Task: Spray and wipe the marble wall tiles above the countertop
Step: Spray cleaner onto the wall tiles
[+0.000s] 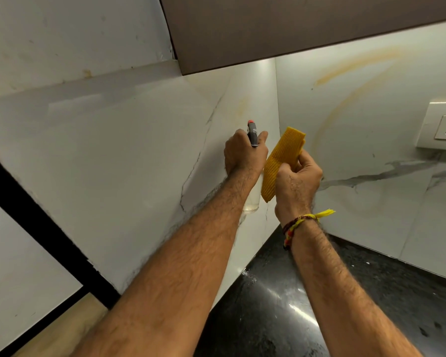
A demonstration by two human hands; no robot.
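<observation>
My left hand [243, 154] grips a clear spray bottle [252, 134] with a grey head and orange nozzle, pointed at the corner of the marble wall tiles [129, 150]. Its clear body shows below my wrist. My right hand [298, 179] holds a folded yellow ribbed cloth [281, 158] just right of the bottle, raised in front of the corner. The right-hand tile [358, 119] carries yellowish curved streaks and grey veins.
A brown upper cabinet [281, 29] overhangs the corner. A white socket plate [440, 124] is mounted on the right wall. The black speckled countertop [281, 305] lies below with shiny wet spots. A black frame edge [36, 222] runs along the left wall.
</observation>
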